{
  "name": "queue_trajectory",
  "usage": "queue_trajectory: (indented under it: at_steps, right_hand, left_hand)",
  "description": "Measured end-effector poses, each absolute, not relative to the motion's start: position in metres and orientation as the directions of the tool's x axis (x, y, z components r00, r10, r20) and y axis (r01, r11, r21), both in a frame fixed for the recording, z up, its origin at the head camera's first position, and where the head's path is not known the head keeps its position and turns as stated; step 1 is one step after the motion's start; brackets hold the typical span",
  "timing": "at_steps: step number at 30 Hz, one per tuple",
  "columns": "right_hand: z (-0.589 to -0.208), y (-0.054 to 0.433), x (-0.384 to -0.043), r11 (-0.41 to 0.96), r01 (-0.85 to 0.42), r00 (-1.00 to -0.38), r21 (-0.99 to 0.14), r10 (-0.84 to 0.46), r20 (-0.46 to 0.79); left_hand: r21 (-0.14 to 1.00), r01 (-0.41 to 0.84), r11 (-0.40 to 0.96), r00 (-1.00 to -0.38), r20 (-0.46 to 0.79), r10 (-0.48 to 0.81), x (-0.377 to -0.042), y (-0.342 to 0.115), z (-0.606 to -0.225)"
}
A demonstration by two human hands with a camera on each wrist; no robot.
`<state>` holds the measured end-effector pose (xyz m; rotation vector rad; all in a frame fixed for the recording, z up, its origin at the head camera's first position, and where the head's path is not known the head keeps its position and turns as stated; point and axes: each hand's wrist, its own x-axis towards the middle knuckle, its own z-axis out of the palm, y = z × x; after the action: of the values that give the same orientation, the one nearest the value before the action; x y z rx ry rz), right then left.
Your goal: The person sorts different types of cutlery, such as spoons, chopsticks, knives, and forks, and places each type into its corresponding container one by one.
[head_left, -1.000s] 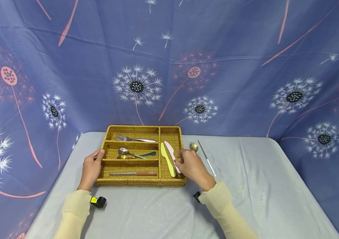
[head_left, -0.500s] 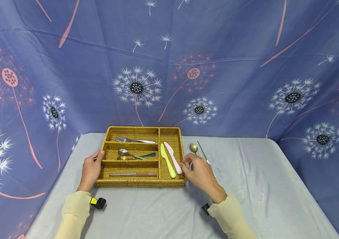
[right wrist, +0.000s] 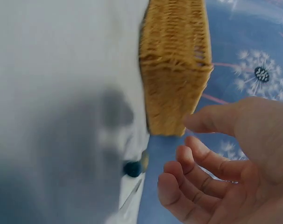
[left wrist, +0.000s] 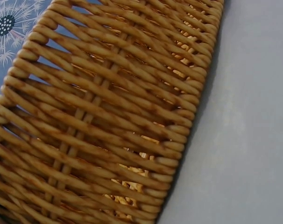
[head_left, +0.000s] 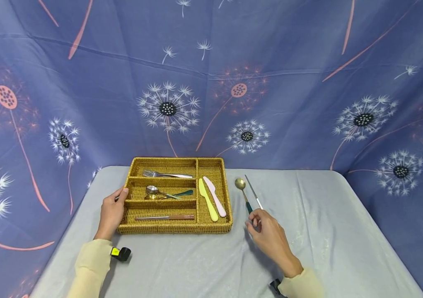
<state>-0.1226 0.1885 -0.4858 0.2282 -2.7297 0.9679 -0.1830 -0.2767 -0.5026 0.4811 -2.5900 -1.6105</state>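
A woven cutlery tray [head_left: 175,228] stands on the table, and my left hand [head_left: 111,213] grips its left rim. The tray's wicker wall [left wrist: 99,102] fills most of the left wrist view. To the right of the tray lies a gold spoon [head_left: 240,184] with a dark green handle. My right hand [head_left: 268,235] is over the near end of that handle, fingers loosely bent. In the right wrist view the thumb and fingers [right wrist: 197,179] stand apart with nothing between them. A thin utensil with a white handle [head_left: 254,191] lies just right of the spoon.
In the tray are a fork [head_left: 166,174], a silver spoon [head_left: 153,190] with other cutlery, chopsticks [head_left: 164,217], a yellow knife [head_left: 208,200] and a pink knife [head_left: 215,196]. A patterned blue cloth [head_left: 293,82] hangs behind the table [head_left: 345,240].
My right hand has let go of the pink knife and moved right and nearer, from the tray to the gold spoon's handle. The left hand stays on the tray's rim.
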Motion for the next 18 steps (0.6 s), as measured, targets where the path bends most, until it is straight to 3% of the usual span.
queue_trajectory:
  at_steps: [18]
  right_hand:
    - [-0.494, 0.230, -0.145, 0.822, -0.145, -0.972, -0.551, -0.015, 0.233]
  left_hand:
    - [0.884, -0.243, 0.400, -0.947, -0.127, -0.294, -0.183, -0.278, -0.502]
